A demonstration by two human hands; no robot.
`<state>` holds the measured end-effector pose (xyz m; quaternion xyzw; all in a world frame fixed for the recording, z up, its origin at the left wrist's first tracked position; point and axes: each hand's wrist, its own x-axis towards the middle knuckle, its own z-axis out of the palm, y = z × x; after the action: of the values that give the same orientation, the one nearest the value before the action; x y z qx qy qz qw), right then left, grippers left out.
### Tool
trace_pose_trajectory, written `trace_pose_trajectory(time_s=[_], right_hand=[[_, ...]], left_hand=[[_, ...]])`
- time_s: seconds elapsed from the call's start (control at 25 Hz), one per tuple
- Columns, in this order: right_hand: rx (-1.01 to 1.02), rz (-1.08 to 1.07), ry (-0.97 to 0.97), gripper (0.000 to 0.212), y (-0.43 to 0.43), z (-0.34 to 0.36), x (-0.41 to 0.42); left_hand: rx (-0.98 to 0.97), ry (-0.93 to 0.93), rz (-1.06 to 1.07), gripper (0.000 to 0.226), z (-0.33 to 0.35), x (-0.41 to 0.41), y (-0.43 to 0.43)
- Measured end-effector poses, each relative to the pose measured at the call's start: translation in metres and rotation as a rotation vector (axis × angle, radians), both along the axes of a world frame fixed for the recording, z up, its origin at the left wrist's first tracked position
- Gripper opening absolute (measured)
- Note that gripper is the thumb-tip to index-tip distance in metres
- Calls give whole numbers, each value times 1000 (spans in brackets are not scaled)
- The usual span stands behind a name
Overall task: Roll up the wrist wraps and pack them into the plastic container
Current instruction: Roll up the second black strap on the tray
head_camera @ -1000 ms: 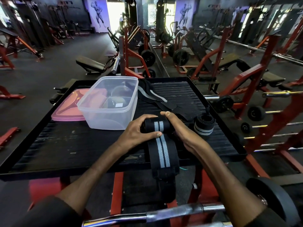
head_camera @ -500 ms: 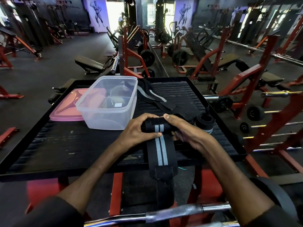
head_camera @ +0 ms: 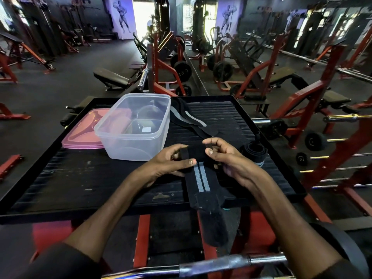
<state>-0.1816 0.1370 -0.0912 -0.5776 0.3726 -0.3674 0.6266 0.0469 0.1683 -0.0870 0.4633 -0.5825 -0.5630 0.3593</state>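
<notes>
A black wrist wrap with two grey stripes (head_camera: 201,178) lies across the near edge of the black tray (head_camera: 80,178), its tail hanging over the edge. Its far end is rolled up between both hands. My left hand (head_camera: 171,163) grips the roll's left side, and my right hand (head_camera: 225,156) pinches its right side. A finished rolled wrap (head_camera: 254,153) sits just right of my right hand. An unrolled wrap (head_camera: 187,117) lies behind, beside the clear plastic container (head_camera: 136,127), which holds rolled wraps.
A pink lid (head_camera: 82,133) lies left of the container. A barbell (head_camera: 221,264) runs across just below the tray, near my arms. Red gym racks, benches and weight plates fill the floor beyond and to the right.
The roll has grown as both hands turned it toward me. The striped tail on the tray has become shorter, and my right hand has lifted slightly.
</notes>
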Motion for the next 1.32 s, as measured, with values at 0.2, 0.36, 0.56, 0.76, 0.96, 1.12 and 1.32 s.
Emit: trace_pose_trajectory(time_s=[0.2,0.36,0.56,0.76,0.96,1.12,1.32], right_hand=[[253,15,-175,43,-6,19,4],[125,86,46,49,-9,15,7],[40,55,41,48,-7,11,1],[-12,11,-28,47,-6,2,-1],[-109,24,54,59,-7,-2,1],[153,85,-191,56,-11,8,-2],[160,104,-42,55,-9,14,4]], left_hand=[[-255,-28,96,54,0,-1,-5],[-389,-85,101,58,1,0,-5],[-298,-26,33,62,2,1,-7],[-23,8,-10,49,1,0,-8],[-129,-81,-6,53,-6,-2,-11],[-312,-91,96,55,-5,-1,-10],[-468,-114,173,59,-1,-2,-5]])
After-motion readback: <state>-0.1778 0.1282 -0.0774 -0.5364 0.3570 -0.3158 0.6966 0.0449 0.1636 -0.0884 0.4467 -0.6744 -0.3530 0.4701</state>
